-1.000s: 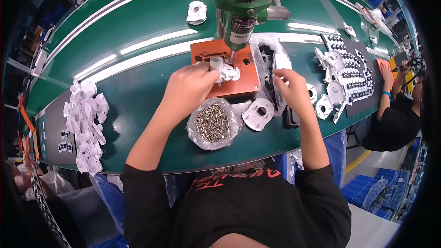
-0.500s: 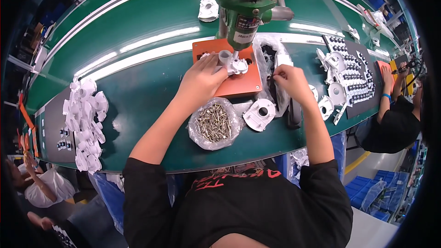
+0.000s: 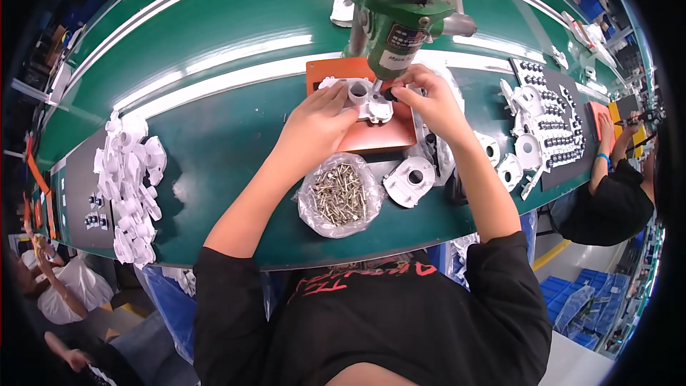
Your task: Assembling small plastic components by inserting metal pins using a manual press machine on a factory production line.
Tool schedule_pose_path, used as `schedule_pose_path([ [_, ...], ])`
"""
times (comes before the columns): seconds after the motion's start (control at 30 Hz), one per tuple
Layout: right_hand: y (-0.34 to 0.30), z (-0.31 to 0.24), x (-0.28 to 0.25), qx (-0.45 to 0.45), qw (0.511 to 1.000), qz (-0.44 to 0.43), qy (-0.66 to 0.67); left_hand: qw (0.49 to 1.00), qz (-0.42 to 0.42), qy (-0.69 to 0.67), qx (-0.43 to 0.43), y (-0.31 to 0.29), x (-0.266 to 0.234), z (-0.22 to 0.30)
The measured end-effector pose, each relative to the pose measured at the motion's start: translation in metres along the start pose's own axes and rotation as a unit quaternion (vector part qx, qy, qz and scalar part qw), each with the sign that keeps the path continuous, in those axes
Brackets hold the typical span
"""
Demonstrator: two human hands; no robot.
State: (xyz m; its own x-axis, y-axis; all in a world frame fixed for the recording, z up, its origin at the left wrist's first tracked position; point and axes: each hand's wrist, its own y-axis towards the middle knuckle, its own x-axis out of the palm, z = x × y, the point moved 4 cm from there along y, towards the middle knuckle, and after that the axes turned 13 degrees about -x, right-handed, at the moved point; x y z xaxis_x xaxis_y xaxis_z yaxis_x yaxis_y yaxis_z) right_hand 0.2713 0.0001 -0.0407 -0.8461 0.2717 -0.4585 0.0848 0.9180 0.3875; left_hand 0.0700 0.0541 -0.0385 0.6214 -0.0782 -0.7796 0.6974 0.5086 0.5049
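Note:
A white plastic housing (image 3: 379,111) with a round collar lies on the orange block (image 3: 382,137), under the spindle of the green bench press (image 3: 393,50). My left hand (image 3: 319,120) grips its left side, fingers over the top and thumb at the near edge. From the right, my right hand (image 3: 436,106) reaches to the housing's right side beside the spindle, thumb and forefinger pinched. Something dark shows at those fingertips; whether it is held or part of the block, I cannot make out. A plastic bag of black parts (image 3: 431,144) lies partly hidden beneath my right forearm.
A bag of screws (image 3: 339,196) sits in front of the block, beside another white housing (image 3: 409,181). White parts are heaped (image 3: 132,186) at the left. Small black-and-white pieces stand in rows on a dark mat (image 3: 561,125) at the right. Co-workers sit at both sides.
My right hand has come from the bag of black parts up and left to the housing under the press. My left hand stays on the housing. The view has shifted slightly.

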Motion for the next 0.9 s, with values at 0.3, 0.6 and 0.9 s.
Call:
schedule_pose_path([
  [0.3,0.012,0.001,0.014,0.058,0.996,-0.011,0.068,1.0,-0.02,0.005,-0.017,-0.001,0.0,-0.004],
  [0.6,0.02,0.004,0.03,0.112,0.986,-0.039,0.116,1.0,-0.02,0.003,-0.021,-0.004,0.002,-0.006],
  [0.9,0.006,-0.007,0.034,-0.061,0.979,-0.01,-0.196,1.0,-0.026,0.001,-0.015,-0.001,0.003,-0.008],
])
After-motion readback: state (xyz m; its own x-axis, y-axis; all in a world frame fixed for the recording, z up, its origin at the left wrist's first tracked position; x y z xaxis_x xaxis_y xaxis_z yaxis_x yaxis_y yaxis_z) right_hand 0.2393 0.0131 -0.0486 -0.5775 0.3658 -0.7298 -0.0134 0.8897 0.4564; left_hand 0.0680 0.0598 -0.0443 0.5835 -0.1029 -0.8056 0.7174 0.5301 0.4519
